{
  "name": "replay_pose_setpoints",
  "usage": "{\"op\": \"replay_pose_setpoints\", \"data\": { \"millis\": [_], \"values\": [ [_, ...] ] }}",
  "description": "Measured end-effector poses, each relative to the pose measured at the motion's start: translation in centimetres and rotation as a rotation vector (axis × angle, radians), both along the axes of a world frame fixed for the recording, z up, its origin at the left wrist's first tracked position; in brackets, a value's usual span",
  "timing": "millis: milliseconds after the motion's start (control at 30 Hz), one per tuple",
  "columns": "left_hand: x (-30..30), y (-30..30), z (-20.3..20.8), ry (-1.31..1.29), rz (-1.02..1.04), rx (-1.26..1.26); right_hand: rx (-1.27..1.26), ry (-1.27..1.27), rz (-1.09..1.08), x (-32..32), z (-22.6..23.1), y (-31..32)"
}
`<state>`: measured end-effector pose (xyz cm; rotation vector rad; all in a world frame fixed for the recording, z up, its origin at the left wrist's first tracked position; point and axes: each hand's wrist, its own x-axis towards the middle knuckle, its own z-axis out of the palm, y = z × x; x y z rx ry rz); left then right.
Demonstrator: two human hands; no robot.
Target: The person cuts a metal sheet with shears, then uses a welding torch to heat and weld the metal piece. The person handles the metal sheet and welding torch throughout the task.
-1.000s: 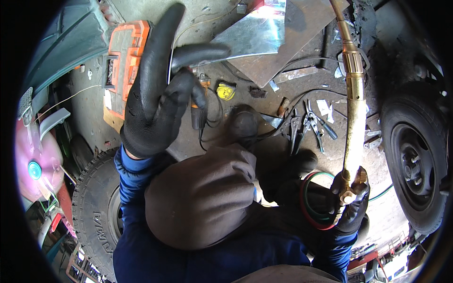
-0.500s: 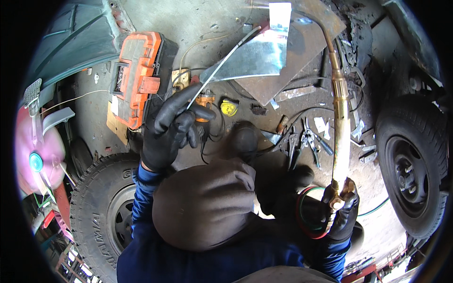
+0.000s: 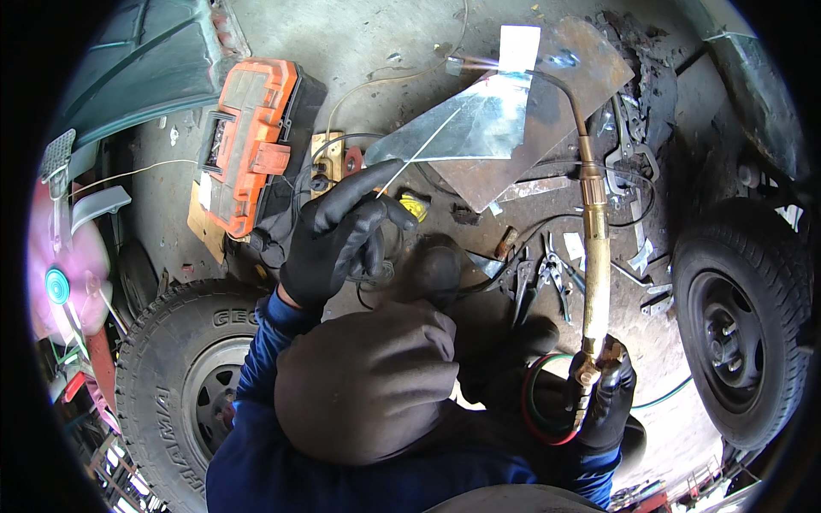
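Note:
My left hand [image 3: 338, 235], in a black glove, pinches a thin pale metal rod [image 3: 419, 158] among its fingers. The rod's far end lies over a shiny grey metal sheet [image 3: 449, 132]. In my right hand [image 3: 609, 400], also gloved in black, is a brass gas torch [image 3: 596, 282], held by its valve end. Its bent neck reaches up and curves left to the sheet's upper right corner. A flame streams leftward from the tip, with bright glare where a narrow pale metal strip [image 3: 519, 49] meets the sheet. A rusty steel plate [image 3: 590, 64] lies underneath.
An orange and black toolbox [image 3: 248, 150] stands at left, above a large tyre [image 3: 145, 376]. Pliers [image 3: 556, 269] and scraps lie in the middle. Another wheel [image 3: 735, 316] stands at right. Red and green hoses [image 3: 528, 398] loop beside the torch. A fan [image 3: 60, 286] spins at far left.
My left hand has shifted right, and the rod's end has drawn back from the strip down over the sheet. The torch has moved slightly left, and its flame now shows clearly.

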<state>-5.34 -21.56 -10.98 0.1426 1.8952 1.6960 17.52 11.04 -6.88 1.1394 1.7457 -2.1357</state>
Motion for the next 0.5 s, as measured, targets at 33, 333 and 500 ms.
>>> {"op": "replay_pose_setpoints", "data": {
  "millis": [33,333,500],
  "values": [
    [-0.1,0.1,-0.2,-0.008,-0.001,0.021,-0.010,-0.003,0.008,-0.1,0.1,0.0],
    [0.0,1.2,-0.9,-0.019,0.040,-0.017,0.009,-0.024,0.046,-0.7,0.1,0.0],
    [-0.2,1.5,-0.8,0.002,0.024,-0.058,0.005,-0.032,0.043,-1.0,0.1,-0.1]
  ]
}}
